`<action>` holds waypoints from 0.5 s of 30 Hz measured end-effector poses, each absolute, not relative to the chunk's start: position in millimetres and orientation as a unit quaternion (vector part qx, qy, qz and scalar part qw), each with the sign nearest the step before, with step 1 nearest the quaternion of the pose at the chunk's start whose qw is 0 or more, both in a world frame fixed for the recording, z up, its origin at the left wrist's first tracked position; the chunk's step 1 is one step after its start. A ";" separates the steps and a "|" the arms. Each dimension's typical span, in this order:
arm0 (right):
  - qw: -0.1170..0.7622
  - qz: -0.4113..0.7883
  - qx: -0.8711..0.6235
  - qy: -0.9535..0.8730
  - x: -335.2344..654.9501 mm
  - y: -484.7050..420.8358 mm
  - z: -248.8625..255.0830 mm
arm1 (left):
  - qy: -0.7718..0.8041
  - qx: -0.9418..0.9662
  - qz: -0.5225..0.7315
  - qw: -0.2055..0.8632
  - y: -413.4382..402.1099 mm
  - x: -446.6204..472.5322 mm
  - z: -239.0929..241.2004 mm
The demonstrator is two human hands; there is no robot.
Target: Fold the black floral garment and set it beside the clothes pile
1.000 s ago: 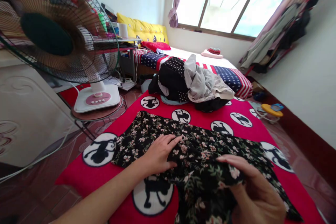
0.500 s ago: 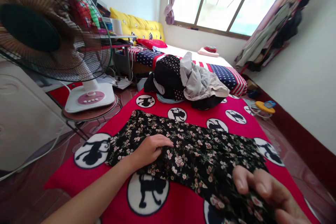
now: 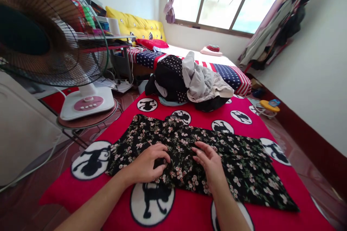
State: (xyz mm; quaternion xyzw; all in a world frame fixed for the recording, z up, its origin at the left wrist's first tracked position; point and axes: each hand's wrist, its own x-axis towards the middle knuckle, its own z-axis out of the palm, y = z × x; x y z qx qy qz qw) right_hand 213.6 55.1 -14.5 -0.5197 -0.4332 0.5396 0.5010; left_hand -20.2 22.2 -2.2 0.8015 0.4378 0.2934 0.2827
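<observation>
Lying across lower middle of frame, black floral garment (image 3: 181, 151): likely light, soft, limp, hardly fragile. Best held at corners or flat edges; middle would probably bunch. Left hand (image 3: 149, 162) on left half, fingers curled; whether cloth is pinched, cannot tell. Right hand (image 3: 213, 164) right of centre, fingers loosely bent, nothing gripped. Red cover (image 3: 191, 209) beneath; heaped clothes (image 3: 202, 83) beyond, upper centre.
</observation>
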 end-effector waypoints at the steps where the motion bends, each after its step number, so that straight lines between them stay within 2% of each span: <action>1: 0.475 0.510 -0.539 -0.473 214.7 56.0 -15.1 | 0.450 0.795 0.293 0.281 22.3 -17.7 -1.1; 6: 0.353 0.347 -0.551 -0.672 201.7 63.8 -8.4 | 0.533 0.745 0.312 0.252 25.5 -1.6 -7.4; 11: 0.229 0.261 -0.584 -0.734 177.7 70.5 -2.5 | 0.585 0.725 0.300 0.205 24.5 9.8 -14.2; 13: 0.229 0.254 -0.587 -0.734 173.8 73.0 -2.4 | 0.589 0.724 0.298 0.198 23.9 10.6 -14.7; 15: 0.271 0.278 -0.583 -0.713 174.1 76.1 -3.3 | 0.591 0.722 0.299 0.201 23.2 10.2 -13.7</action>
